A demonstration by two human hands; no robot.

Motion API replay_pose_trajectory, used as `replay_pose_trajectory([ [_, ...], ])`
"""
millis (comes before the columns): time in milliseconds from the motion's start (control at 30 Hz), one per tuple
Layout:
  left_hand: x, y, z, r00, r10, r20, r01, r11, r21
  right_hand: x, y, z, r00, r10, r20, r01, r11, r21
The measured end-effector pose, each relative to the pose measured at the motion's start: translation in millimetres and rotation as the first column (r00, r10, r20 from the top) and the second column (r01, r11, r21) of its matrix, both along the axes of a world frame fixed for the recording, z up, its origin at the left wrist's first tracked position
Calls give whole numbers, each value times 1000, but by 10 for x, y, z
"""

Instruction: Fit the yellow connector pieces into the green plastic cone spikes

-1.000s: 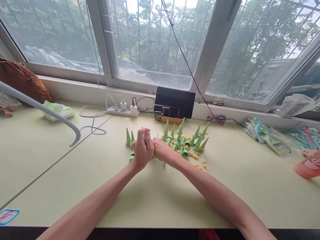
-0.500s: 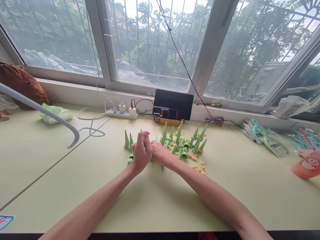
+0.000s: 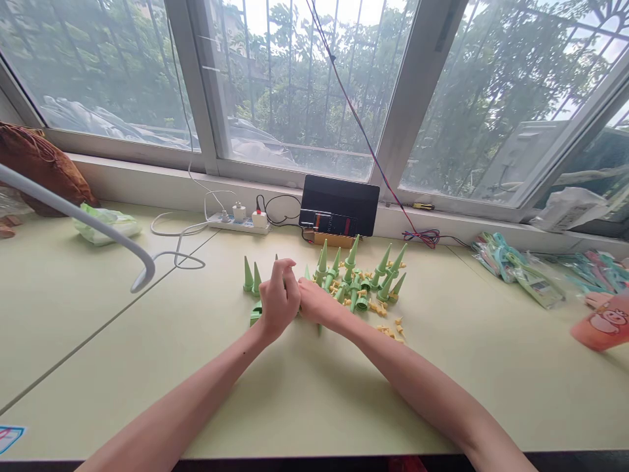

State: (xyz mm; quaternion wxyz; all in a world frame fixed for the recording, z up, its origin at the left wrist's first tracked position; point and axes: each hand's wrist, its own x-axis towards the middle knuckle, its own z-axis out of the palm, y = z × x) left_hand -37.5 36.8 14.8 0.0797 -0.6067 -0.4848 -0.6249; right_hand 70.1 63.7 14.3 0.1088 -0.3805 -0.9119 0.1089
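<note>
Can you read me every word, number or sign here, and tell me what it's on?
No text can be read for certain.
Small screen: what look like digits, too blurred.
White packet by the window: faint print, too small.
Corner sticker: pinkish mark, cut off by the picture's edge.
Cup: cartoon, no legible words.

Left hand [image 3: 279,298] and right hand [image 3: 316,301] curl together, forearms [image 3: 206,383] slanting inward

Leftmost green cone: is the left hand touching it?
Apart: in the head view, a second green cone stands between the left hand and the leftmost cone.
</note>
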Motion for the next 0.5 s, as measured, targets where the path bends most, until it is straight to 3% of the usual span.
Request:
replay_pose_trajectory([
  [367, -6, 8, 8, 1000, -8, 13, 8, 1000, 5, -16, -72, 95, 999, -51, -12, 52, 999, 7],
  [500, -10, -14, 65, 999, -20, 37, 19, 999, 45, -5, -141, 216, 991, -135, -4, 135, 990, 46],
])
